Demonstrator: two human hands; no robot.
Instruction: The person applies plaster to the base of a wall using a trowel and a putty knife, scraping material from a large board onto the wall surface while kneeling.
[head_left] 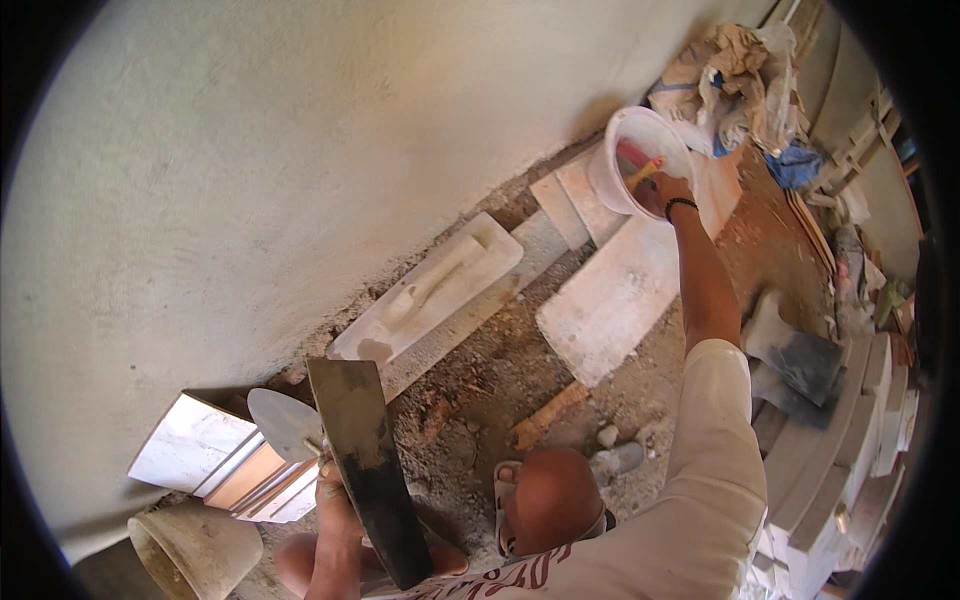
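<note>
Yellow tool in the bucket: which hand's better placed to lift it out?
Right, I'd say: the right hand already reaches inside the bucket, at the yellow tool. The left hand is well away, at the trowel and dark board.

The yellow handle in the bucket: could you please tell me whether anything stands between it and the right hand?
Nothing visible does: the right hand is past the rim of the bucket, right at the yellow handle. Whether the fingers grip it, I cannot tell.
</note>
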